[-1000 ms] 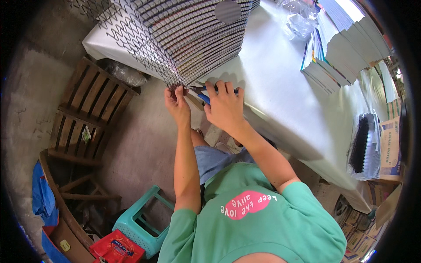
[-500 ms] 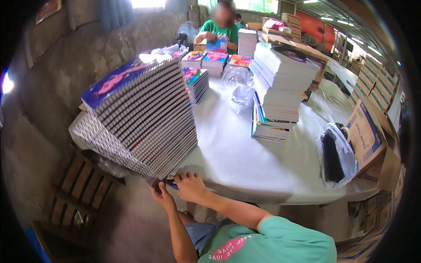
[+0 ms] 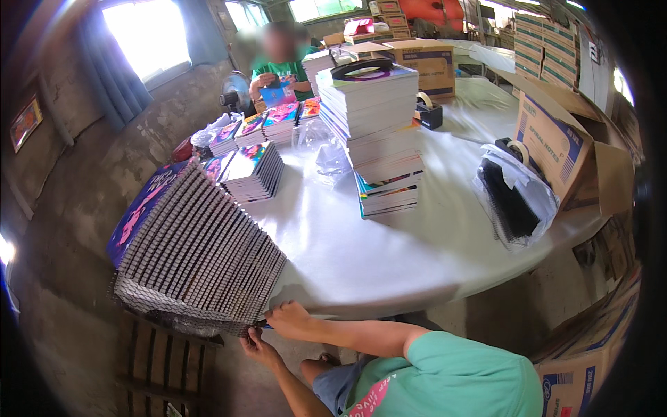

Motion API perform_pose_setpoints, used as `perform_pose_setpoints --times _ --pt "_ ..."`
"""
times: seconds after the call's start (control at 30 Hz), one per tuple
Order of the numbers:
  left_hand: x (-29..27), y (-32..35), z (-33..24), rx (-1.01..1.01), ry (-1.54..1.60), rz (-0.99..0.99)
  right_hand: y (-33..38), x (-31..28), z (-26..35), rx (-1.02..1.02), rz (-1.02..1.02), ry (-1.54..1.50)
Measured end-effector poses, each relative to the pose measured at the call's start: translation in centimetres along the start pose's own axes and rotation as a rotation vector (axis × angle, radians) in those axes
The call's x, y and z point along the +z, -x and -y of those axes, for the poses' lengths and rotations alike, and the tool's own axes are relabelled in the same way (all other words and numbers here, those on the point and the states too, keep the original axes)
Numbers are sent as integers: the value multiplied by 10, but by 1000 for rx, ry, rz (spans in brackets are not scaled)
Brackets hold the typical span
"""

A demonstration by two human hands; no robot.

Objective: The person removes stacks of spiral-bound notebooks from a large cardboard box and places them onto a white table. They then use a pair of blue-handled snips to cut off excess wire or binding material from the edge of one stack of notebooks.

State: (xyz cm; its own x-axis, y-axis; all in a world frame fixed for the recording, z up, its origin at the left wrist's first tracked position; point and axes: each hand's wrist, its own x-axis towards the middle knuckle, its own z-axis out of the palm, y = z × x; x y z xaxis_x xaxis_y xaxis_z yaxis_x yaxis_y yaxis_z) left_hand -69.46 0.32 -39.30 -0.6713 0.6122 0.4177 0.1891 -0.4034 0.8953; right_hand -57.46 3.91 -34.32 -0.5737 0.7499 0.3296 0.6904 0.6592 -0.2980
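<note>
A tall stack of spiral-bound notebooks [image 3: 201, 243] stands at the table's left edge, its dark coil spines toward me and a purple-and-pink cover on top. At its lower near corner my left hand [image 3: 260, 347] has its fingertips pinched on the coil ends of a bottom notebook. My right hand [image 3: 288, 320] is closed beside it, around a small tool with a dark tip and a bit of blue handle, mostly hidden by the fingers. The tool's tip meets the same corner.
Mid-table rises a tall pile of unbound books [image 3: 382, 125] with a black ring on top. Clear plastic [image 3: 323, 149] lies beside it. Black coils in a plastic bag [image 3: 514, 201] and an open carton [image 3: 556, 146] are at right. Across the table a person [image 3: 281, 73] handles a book.
My view has turned, so the stack sits lower and the right side shows more. Both hands stay at the stack's lower corner. The person opposite still handles a book.
</note>
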Motion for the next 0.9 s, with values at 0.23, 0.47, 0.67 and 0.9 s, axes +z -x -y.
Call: perform_pose_setpoints --times 0.23,0.47,0.67,0.9 --pt "-2 2 -6 -13 -174 17 1 2 -5 -11 -36 -23" --pt "-12 -1 2 5 -190 62 -1 2 -1 -13 -10 -63" --pt "-14 0 -12 27 -236 101 5 -6 2 -13 -25 -55" --pt "-7 3 -15 -25 -190 68 4 2 1 11 -66 -39"
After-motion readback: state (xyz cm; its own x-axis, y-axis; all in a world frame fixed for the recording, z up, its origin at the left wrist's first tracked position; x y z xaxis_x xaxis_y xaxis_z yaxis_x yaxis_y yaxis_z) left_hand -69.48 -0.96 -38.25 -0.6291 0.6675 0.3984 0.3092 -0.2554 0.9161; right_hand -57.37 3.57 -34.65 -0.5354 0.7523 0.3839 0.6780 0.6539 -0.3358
